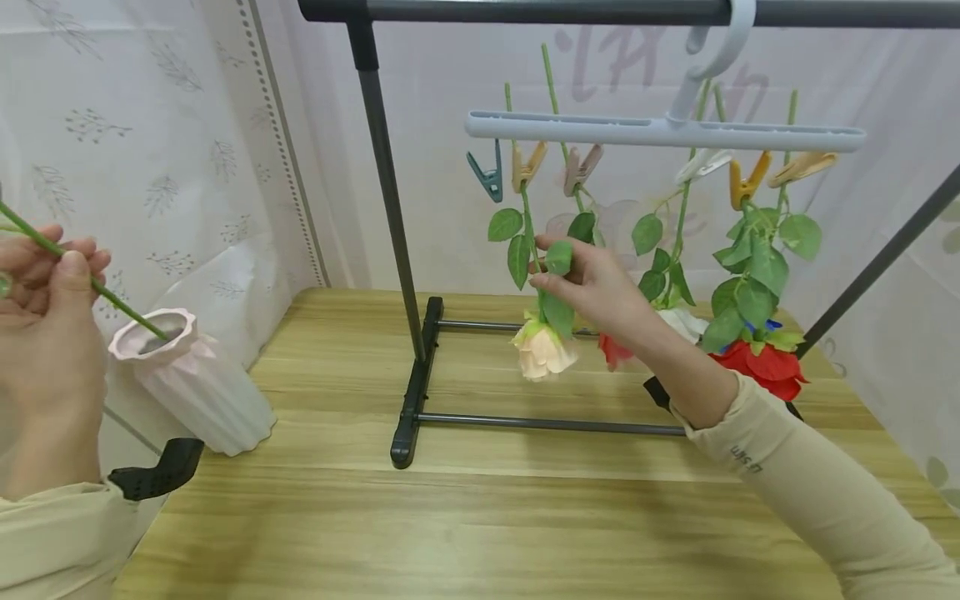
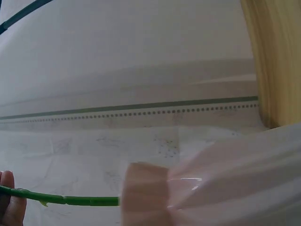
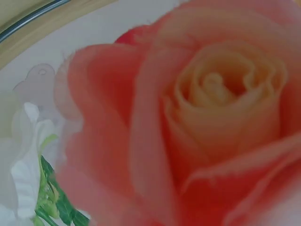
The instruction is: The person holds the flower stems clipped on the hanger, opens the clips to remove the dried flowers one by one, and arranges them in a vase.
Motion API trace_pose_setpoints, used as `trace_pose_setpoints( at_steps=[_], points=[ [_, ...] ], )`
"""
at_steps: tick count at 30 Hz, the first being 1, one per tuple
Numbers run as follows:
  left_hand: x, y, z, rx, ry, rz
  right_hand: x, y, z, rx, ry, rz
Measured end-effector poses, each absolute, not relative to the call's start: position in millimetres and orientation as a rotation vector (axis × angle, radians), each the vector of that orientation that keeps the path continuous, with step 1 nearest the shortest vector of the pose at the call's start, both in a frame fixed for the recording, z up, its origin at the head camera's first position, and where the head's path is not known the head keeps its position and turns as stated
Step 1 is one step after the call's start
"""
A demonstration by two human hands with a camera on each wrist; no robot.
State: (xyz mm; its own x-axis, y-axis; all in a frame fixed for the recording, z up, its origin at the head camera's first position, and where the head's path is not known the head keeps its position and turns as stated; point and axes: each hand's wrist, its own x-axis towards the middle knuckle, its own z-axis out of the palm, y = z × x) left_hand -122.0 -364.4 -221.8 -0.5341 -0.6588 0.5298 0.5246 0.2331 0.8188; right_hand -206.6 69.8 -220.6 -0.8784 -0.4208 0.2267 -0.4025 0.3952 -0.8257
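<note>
My left hand (image 1: pixel 48 333) pinches a green flower stem (image 1: pixel 123 307) between thumb and fingers. The lower end of that stem is inside the mouth of a pink-and-white ribbed vase (image 1: pixel 213 392), which leans; the left wrist view shows the stem (image 2: pixel 89 201) meeting the rim. The other end runs out of the head view. My right hand (image 1: pixel 600 279) holds the leafy stem of a cream rose (image 1: pixel 545 352) that hangs head down from a beige clothespin (image 1: pixel 527 165). A coral rose (image 3: pixel 108 94) fills much of the right wrist view.
A pale blue hanger (image 1: pixel 570 127) hangs from a black rack (image 1: pixel 390 208) and carries several clothespins. White (image 1: pixel 682 323) and red (image 1: pixel 768 368) roses hang upside down at the right. A teal clothespin (image 1: pixel 489 177) holds no flower. Wooden table (image 1: pixel 450 525) below.
</note>
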Motion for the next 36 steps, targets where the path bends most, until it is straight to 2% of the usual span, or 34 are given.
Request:
trace_pose_setpoints(
  at_steps=[6,13,25,36],
  points=[
    [-136.7,-358.8,-250.7,0.021,-1.276,-1.591,-204.8,67.1,-222.1,-0.748,2.623,-1.524],
    [-141.4,-362.4,-280.8,0.301,-1.703,-1.047,-203.8,68.6,-224.1,-0.761,2.653,-1.499],
    [-135.2,-363.6,-302.6,0.38,-1.898,-0.68,-200.3,69.3,-226.9,-0.74,2.635,-1.546],
    [-133.7,-371.1,-307.2,0.394,-1.988,-0.741,-200.5,69.9,-227.2,-0.689,2.641,-1.543]
  ],
)
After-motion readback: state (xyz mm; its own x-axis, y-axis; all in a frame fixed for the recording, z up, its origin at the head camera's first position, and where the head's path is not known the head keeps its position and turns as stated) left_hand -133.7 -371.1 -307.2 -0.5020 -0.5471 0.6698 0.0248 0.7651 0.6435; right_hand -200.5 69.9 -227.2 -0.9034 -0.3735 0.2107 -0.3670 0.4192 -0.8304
